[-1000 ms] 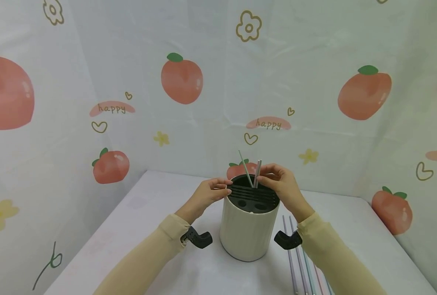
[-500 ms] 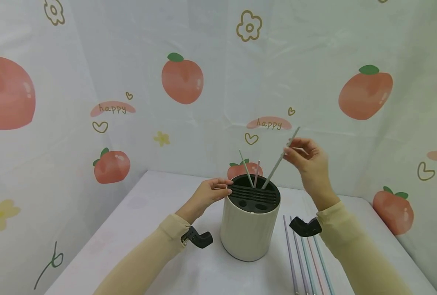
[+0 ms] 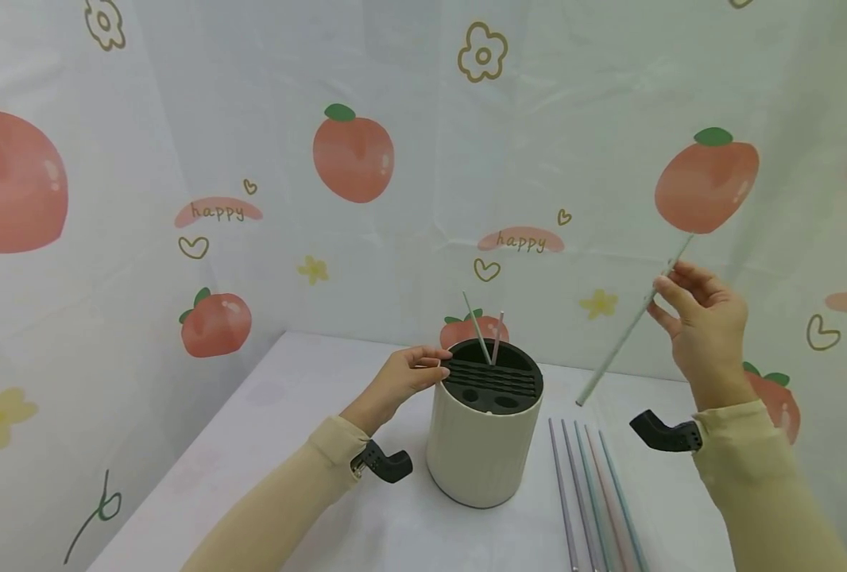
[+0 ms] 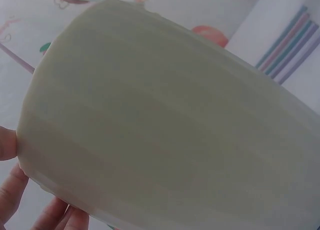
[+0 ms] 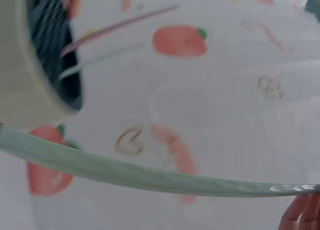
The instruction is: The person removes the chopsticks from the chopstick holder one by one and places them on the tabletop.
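Observation:
In the head view, my right hand (image 3: 709, 330) pinches a slim pale green stick (image 3: 620, 342) near its upper end. The stick slants down left, its lower tip in the air right of a cream cylindrical knife holder (image 3: 484, 453). Up close in the right wrist view, the stick (image 5: 125, 174) looks translucent and ridged, perhaps a straw. My left hand (image 3: 398, 377) holds the holder's left rim with thumb and fingertips. A green stick (image 3: 475, 322) and a pink stick (image 3: 499, 330) lean in the rear opening of the holder's black slotted insert (image 3: 488, 380).
Several purple, teal, pink and blue sticks (image 3: 595, 492) lie side by side on the white table (image 3: 366, 508), right of the holder. Behind the table hangs a white cloth (image 3: 409, 238) printed with peaches. Each wrist carries a black camera (image 3: 670, 433).
My right hand has drawn the pale green stick out of the holder and carried it up and to the right. The left hand has stayed on the rim.

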A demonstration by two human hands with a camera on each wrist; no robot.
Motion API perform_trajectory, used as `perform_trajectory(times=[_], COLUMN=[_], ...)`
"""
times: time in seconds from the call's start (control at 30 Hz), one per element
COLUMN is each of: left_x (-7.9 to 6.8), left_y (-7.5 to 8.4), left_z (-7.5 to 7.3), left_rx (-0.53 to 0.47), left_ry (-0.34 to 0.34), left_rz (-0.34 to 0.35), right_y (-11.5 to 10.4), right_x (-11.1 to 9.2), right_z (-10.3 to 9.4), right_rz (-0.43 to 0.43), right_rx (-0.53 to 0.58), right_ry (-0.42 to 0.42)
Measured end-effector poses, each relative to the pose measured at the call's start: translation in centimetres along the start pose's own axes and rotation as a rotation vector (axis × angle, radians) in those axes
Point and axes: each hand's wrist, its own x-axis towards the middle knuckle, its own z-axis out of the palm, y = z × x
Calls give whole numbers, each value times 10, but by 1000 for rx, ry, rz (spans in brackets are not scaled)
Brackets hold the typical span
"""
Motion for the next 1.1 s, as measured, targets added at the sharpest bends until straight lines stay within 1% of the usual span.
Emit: perform_trajectory(times=[0.07,0.13,0.3,0.4,0.5,0.6,0.7,0.8,0.97,1.1], left_x=[0,1,1,1,1,1,1,1,0,-1], left_y=[-1,-1,-2,-2,-2,-2,-2,-2,-2,-1], left_z=[0,0,0,0,0,0,1,1,1,1], left_rx=[1,0,5,10,17,23,24,26,23,30], left_ry=[-1,0,-1,-8,-8,-2,-2,-2,5,13], left_rz=[-2,-4,-2,2,11,19,27,28,21,19], right_y=[7,17,49,65,78,87,95,103,114,120], right_x=[-1,-3,-11,-20,-27,-32,-36,-39,-44,-46], right_z=[-22,-47,-108,-137,-161,-179,-190,-196,-196,-194], right_rz=[65,132,296,388,477,568,647,694,699,698], right_rx=[-97,-202,-539,-764,-918,-956,-945,-925,-934,-977], right_ry=[-31,-78,-165,-221,-278,-295,-267,-218,-169,-179])
